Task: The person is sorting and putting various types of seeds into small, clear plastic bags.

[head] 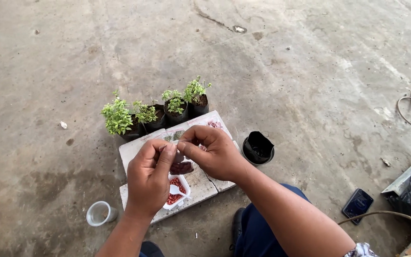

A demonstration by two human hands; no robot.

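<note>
Left hand (149, 178) and right hand (216, 152) pinched together on a small clear packet (180, 157), held just above the white foam slab (200, 183). Best kept low over the white tray (177, 191) of reddish seeds, so spills land inside; fingertip grip light. Behind: four leafy seedlings (155, 110) in soft black bags. Beside: empty black bag (258, 148), translucent plastic cup (100, 213), dark phone (357, 203), rough grey concrete floor (310, 71).
</note>
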